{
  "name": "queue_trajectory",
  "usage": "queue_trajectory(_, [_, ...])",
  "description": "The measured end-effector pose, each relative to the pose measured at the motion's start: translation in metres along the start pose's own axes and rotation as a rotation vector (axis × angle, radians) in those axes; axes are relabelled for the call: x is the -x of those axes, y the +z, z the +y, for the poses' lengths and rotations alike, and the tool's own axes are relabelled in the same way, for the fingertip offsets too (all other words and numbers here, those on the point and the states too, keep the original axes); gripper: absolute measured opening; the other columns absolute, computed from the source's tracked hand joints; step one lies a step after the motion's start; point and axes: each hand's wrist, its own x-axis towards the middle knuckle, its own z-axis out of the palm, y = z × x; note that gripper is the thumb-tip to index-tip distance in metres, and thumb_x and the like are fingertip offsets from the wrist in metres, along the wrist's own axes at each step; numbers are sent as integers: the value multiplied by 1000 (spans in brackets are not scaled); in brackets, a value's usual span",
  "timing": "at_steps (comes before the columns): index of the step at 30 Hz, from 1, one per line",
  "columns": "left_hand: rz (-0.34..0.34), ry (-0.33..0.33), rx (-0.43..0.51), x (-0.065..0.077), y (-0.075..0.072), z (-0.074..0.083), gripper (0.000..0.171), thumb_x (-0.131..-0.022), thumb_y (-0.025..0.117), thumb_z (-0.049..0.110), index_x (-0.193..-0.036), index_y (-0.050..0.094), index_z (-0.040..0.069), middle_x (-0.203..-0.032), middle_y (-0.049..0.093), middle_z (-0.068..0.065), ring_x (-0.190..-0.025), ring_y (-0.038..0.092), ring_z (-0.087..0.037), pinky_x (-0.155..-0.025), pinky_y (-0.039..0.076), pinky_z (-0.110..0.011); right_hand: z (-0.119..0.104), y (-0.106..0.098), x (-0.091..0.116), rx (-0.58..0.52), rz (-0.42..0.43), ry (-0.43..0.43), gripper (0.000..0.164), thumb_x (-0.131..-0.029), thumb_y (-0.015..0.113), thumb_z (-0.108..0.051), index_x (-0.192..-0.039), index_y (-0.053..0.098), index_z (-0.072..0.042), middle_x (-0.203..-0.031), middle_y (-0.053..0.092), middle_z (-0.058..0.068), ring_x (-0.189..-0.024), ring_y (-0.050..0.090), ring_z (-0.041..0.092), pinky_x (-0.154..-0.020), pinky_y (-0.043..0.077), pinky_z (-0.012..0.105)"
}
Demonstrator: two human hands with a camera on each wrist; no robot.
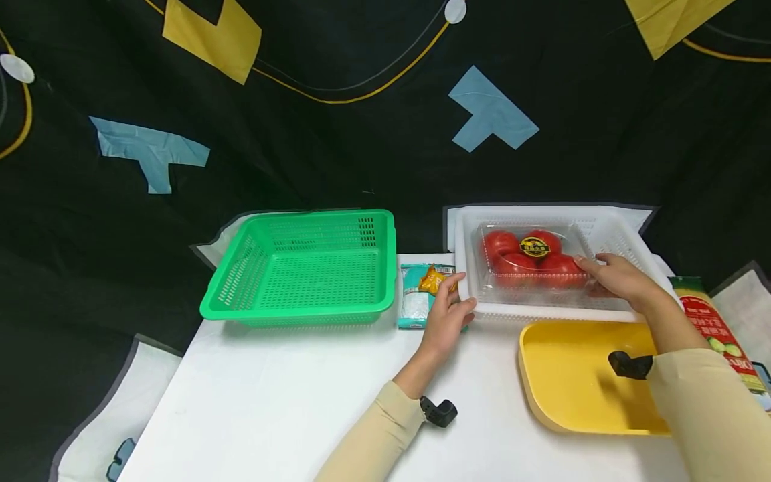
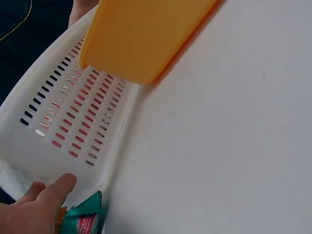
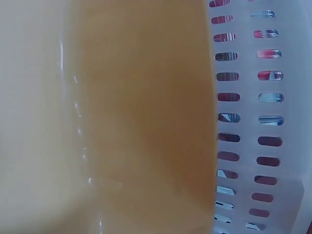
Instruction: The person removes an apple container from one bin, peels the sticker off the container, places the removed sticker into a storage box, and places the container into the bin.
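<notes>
A clear plastic box of tomatoes [image 1: 530, 261] with a black and gold label sits inside the white basket [image 1: 482, 308]. My right hand [image 1: 620, 278] grips the box at its right end, thumb on top and the other fingers hidden beneath or behind. In the right wrist view that hand is out of sight. My left hand [image 1: 442, 325] touches the basket's left side near the front corner, fingers and thumb spread. The left wrist view shows its thumb [image 2: 59, 187] against the slotted wall. Beside the left hand lies a teal packet [image 1: 415, 301] with a small orange packet [image 1: 432, 280] on it.
An empty green basket [image 1: 301, 316] stands to the left. The yellow tub [image 1: 578, 381] is in front of the white basket, under my right forearm. At the far right lies a red and yellow package [image 1: 711, 321]. A black cloth [image 1: 361, 161] hangs behind the white table.
</notes>
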Motion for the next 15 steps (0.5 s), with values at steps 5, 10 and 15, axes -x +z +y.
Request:
queue_trajectory(5, [0, -1, -11, -2, -4, 0, 47, -93, 59, 23, -137, 46, 32, -129, 53, -17, -101, 61, -17, -91, 49, -45, 0, 1, -3, 4, -18, 7, 98, -94, 33, -65, -140, 20, 20, -131, 38, 36, -110, 48, 43, -97, 42, 54])
queue_trajectory(10, [-12, 8, -8, -3, -6, 0, 49, -92, 61, 24, -138, 46, 29, -126, 55, -15, -100, 61, -17, -92, 49, -42, 1, -1, -4, -39, -42, 44, 99, -92, 35, -68, -140, 23, 18, -131, 38, 33, -112, 44, 42, -100, 39, 54])
queue_trajectory(15, [-19, -4, 11, -3, -5, -1, 47, -93, 60, 24, -137, 47, 31, -123, 57, -10, -101, 61, -17, -92, 49, -41, 1, -1, -4, -166, -93, 63, 95, -93, 39, -64, -144, 17, 13, -133, 34, 28, -113, 42, 37, -100, 41, 49])
